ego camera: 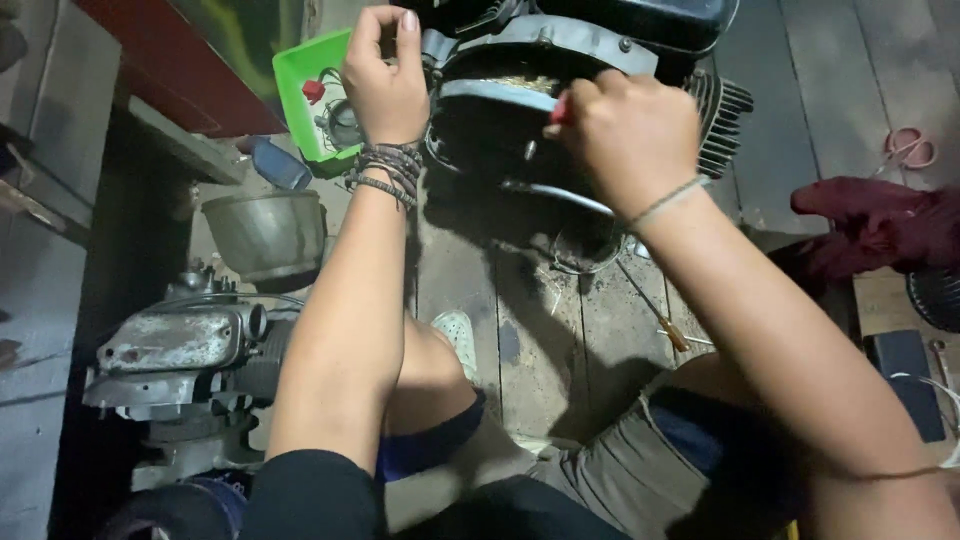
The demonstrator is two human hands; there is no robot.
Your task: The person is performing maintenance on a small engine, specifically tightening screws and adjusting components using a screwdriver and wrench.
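Both hands were up on the engine, which sat on the plank floor right in front of the knees. Left hand had its fingers loosely curled with the fingertips at the engine's upper edge, not clearly gripping anything. Right hand was fisted around a red-handled tool, tip against the casing. Green tray with small parts was just left of the left hand, metal bowl below it, another engine down at the left.

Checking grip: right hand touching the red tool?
Touching. Head view shows the right hand closed around the red tool, only its red end poking from the fist.
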